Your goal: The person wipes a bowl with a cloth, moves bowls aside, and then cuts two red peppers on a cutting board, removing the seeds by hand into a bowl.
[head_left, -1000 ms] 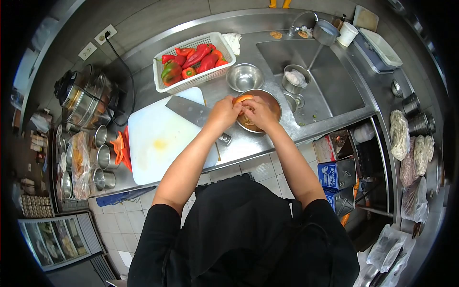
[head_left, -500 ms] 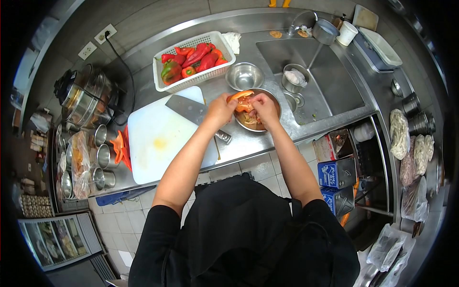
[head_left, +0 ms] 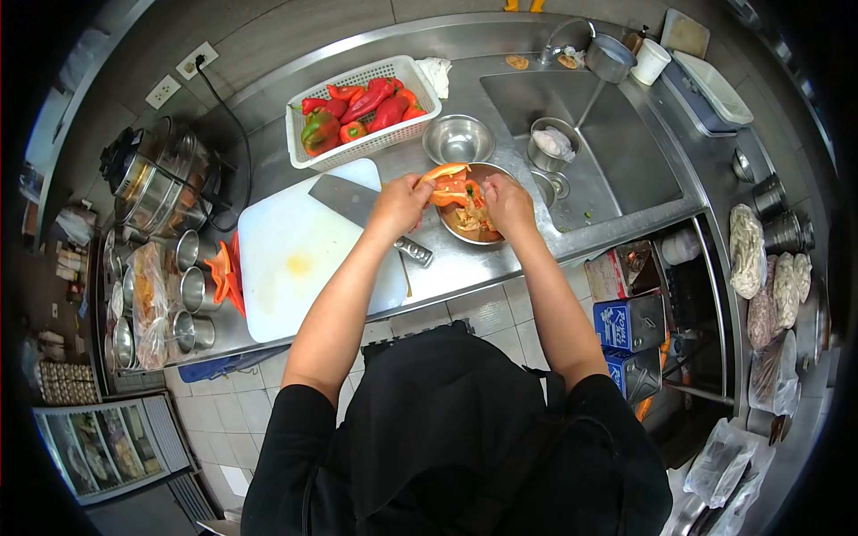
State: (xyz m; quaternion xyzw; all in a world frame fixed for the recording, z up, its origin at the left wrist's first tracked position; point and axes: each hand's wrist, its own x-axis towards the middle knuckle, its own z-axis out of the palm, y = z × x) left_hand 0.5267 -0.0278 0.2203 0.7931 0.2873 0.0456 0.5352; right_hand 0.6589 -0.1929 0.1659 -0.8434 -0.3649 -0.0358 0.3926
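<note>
Over a metal bowl [head_left: 465,238] of pepper scraps, my left hand [head_left: 398,205] pinches an opened orange-red bell pepper [head_left: 447,185] by its left end. The pepper's hollow inside faces up. My right hand [head_left: 509,205] is closed at the bowl's right side, just beside the pepper; what its fingertips hold, if anything, is hidden. Pale seedy scraps [head_left: 469,217] lie in the bowl below. Left of the bowl, a cleaver [head_left: 344,198] rests across a white cutting board [head_left: 295,237], its handle pointing toward me.
A white basket [head_left: 298,154] of red peppers stands behind the board, beside another metal bowl [head_left: 458,141]. To the right is a sink [head_left: 617,134] with a pot [head_left: 554,145] in it. Cut pepper pieces [head_left: 223,277] lie left of the board, near several metal cups [head_left: 195,290].
My left hand has shifted slightly left with the pepper. My right hand has drawn away to the right and turned, so the pepper's inside and the scraps show more.
</note>
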